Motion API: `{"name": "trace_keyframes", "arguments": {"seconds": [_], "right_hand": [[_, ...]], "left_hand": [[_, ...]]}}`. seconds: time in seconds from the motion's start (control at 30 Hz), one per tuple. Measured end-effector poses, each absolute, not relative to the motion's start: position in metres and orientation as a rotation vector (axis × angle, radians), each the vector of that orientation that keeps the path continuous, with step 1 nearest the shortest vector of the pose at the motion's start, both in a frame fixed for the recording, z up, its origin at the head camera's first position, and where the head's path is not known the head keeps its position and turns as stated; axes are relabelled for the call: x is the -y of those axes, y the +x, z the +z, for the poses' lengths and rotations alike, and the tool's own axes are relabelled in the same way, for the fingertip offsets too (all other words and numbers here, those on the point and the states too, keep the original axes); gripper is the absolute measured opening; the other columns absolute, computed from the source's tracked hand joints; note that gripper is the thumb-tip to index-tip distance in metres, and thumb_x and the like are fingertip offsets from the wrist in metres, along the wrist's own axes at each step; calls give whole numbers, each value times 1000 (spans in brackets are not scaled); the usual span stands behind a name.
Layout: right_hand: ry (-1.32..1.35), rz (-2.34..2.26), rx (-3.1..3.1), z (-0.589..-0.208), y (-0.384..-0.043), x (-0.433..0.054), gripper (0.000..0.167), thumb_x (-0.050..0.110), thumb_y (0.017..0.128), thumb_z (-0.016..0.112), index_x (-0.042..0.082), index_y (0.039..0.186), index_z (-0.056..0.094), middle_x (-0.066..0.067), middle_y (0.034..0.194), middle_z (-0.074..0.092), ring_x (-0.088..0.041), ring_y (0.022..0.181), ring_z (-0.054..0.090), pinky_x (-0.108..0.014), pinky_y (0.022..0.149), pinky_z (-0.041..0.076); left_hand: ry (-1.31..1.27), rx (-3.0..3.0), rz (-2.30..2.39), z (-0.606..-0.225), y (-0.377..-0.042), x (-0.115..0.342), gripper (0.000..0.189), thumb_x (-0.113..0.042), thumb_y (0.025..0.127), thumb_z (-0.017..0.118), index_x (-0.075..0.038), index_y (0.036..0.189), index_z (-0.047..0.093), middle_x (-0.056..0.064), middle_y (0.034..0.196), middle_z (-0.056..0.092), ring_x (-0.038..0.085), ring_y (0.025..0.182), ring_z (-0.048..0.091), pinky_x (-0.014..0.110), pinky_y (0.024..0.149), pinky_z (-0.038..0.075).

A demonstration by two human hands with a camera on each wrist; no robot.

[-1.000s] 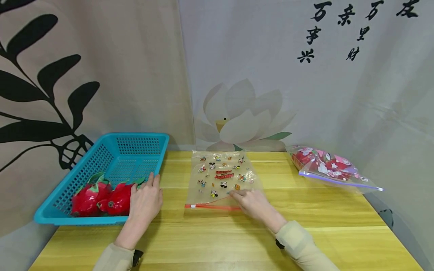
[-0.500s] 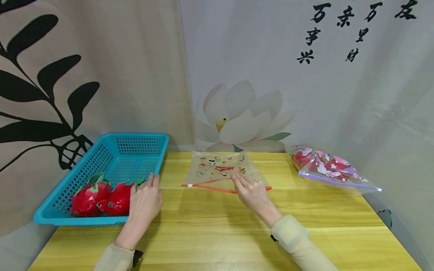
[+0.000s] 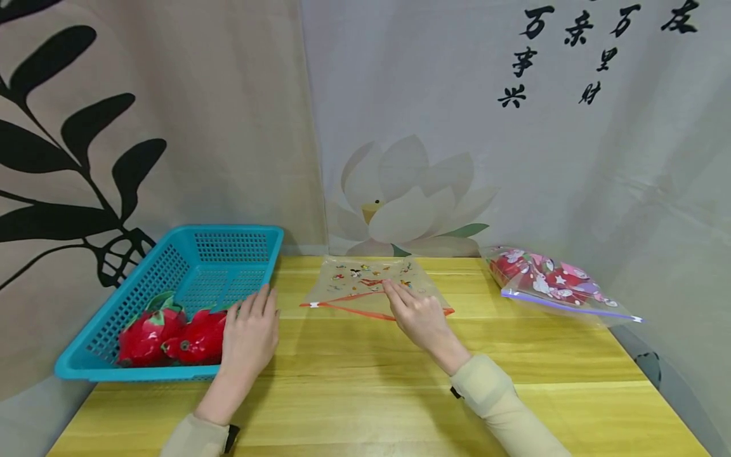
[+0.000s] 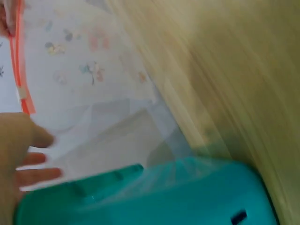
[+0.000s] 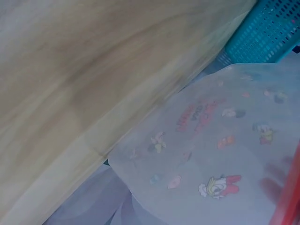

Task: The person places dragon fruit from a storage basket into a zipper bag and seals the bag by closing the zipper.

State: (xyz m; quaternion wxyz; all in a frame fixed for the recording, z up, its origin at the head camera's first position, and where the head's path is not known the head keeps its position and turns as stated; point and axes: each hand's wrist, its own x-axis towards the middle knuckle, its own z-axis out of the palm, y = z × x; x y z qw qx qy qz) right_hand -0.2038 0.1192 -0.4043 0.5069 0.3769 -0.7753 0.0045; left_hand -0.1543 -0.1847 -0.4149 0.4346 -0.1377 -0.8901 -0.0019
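In the head view my right hand [image 3: 419, 317] pinches the upper lip of a clear zip bag [image 3: 342, 279] with cartoon prints, holding its red-edged mouth apart. Its fingers show dimly through the film in the right wrist view, beside the red zip strip [image 5: 287, 192]. My left hand [image 3: 250, 330], fingers extended, lies over the right edge of a blue plastic basket [image 3: 237, 244]. Two glossy red dragon fruits with green tips, one to the left [image 3: 150, 339] and one to the right [image 3: 198, 339], sit at the basket's near end. The right fruit is partly covered by my left hand.
A filled bag [image 3: 562, 279] with pink print and a purple zip lies at the back right of the wooden table [image 3: 365, 406]. A printed curtain [image 3: 445, 95] hangs right behind the table. The basket takes up the table's left side.
My right hand has pushed the bag's lip up and back, so the mouth now gapes and the zip edge sits farther away. My left hand has shifted slightly right.
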Motion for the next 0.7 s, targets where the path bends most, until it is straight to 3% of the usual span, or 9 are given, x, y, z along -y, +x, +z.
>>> {"name": "trace_keyframes", "arguments": {"seconds": [0.07,0.17,0.43,0.5,0.6,0.7], "right_hand": [[909,-2,1866,-403,-204,-120,33,10,98,38,3,108,69,-9,94,75,-21,74,74,-18,31,29],[913,-10,1862,-402,-205,-120,29,9,96,44,3,108,69,-9,94,75,-21,74,74,-19,32,33],[903,-43,1876,-395,-205,-116,39,12,100,32,6,108,70,-7,94,75,-19,73,73,-18,32,31],[902,-57,1893,-393,-205,-116,33,11,98,38,7,108,70,-6,95,75,-18,73,73,-19,32,34],[906,-78,1906,-389,-204,-115,22,9,88,61,7,107,70,-5,94,76,-17,74,73,-19,34,39],[921,-101,1925,-388,-204,-117,32,10,75,76,8,107,70,-5,93,76,-17,75,73,-21,37,44]], "left_hand": [[-438,2103,-35,-414,-156,177,29,-14,94,52,4,113,63,20,112,68,37,96,64,49,79,53],[-614,1936,-65,-414,-158,161,34,-16,101,38,3,109,65,17,106,69,34,95,65,45,77,55],[-944,1819,108,-414,-163,133,35,-4,102,32,-7,109,66,6,104,69,23,96,64,35,78,55],[-963,1821,135,-414,-166,130,38,-4,102,30,-9,111,66,5,106,69,22,98,63,35,79,55],[-962,1833,141,-414,-172,127,42,-5,103,26,-9,111,66,4,105,69,21,96,63,34,77,54],[-949,1844,126,-415,-180,126,42,-6,103,26,-9,104,68,4,98,69,20,90,63,31,71,53]]}}
